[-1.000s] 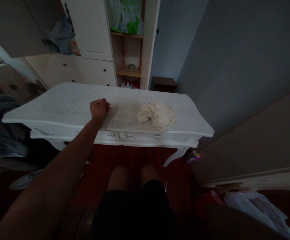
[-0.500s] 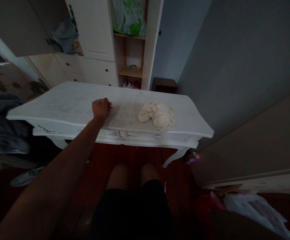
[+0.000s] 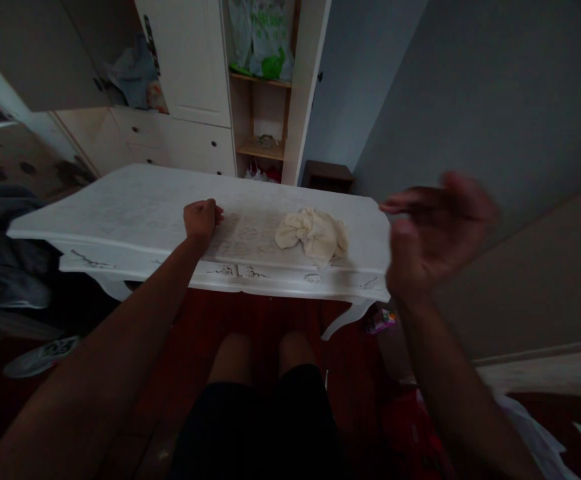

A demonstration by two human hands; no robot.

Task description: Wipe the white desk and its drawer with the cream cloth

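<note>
A crumpled cream cloth [image 3: 315, 233] lies on the right half of the white table [image 3: 135, 200], close to its front edge. Left of the cloth and apart from it, my left hand [image 3: 201, 219] rests on the tabletop as a loose fist. I see nothing in its curled fingers. My right hand [image 3: 437, 230] is raised over the table's right end, to the right of the cloth. Motion blurs it somewhat, but thumb and fingers stand apart with nothing between them. Greyish smudges mark the tabletop between my left hand and the cloth.
Behind the table stands a white wardrobe [image 3: 185, 67] with open shelves holding a green-and-white plastic bag [image 3: 265, 47]. A small brown stand [image 3: 327, 175] is by the back wall. Grey fabric [image 3: 10, 247] and a shoe [image 3: 43, 357] lie at left. My knees face the table's front.
My right hand has come into view from the lower right and is up beside the table's right end. My left hand stays in place on the tabletop, and the cloth has hardly changed.
</note>
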